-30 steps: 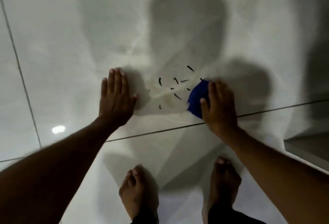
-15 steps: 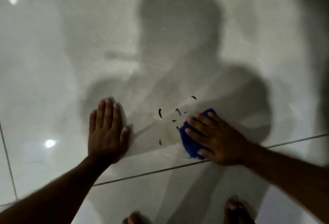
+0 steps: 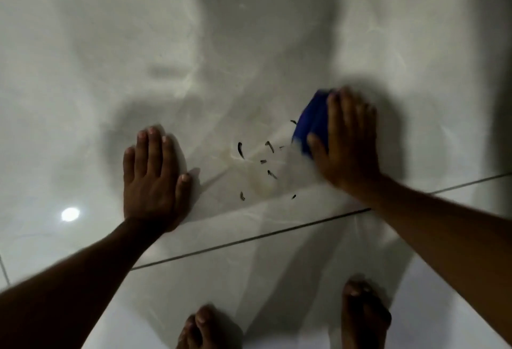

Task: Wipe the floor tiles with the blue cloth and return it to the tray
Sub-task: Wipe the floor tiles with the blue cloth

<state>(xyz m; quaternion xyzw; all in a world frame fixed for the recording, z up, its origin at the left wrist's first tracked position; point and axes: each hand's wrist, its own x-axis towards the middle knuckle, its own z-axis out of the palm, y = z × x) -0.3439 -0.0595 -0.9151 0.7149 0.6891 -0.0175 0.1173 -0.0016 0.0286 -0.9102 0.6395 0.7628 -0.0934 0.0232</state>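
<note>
**Blue cloth pressed to the tile, right of a scatter of dark marks**

The right hand (image 3: 347,140) lies palm-down on the blue cloth (image 3: 311,124), pinning it flat against the pale floor tiles (image 3: 83,71). The fingers are stretched out over the cloth and the thumb sits along its near left edge, so this grip is a flat press and not a closed fist. The cloth shows only to the left of the fingers; the rest is hidden under the palm. Both the hand and the cloth are blurred.

The left hand (image 3: 153,176) rests flat on the same tile, well apart from the cloth, fingers together and extended, thumb out to the side, holding nothing.

Between the 2 hands lies a scatter of small dark marks (image 3: 241,150); the one nearest the cloth sits just beside its upper left edge. A faint yellowish patch shows on the tile among them.

A dark grout line (image 3: 249,240) runs diagonally across the floor below both hands. At the bottom edge 2 bare feet stand on the near tile, the left foot (image 3: 205,329) and the right foot (image 3: 363,315). A bright round light reflection (image 3: 70,214) sits left of the left wrist. The person's shadow falls across the tile ahead.
</note>
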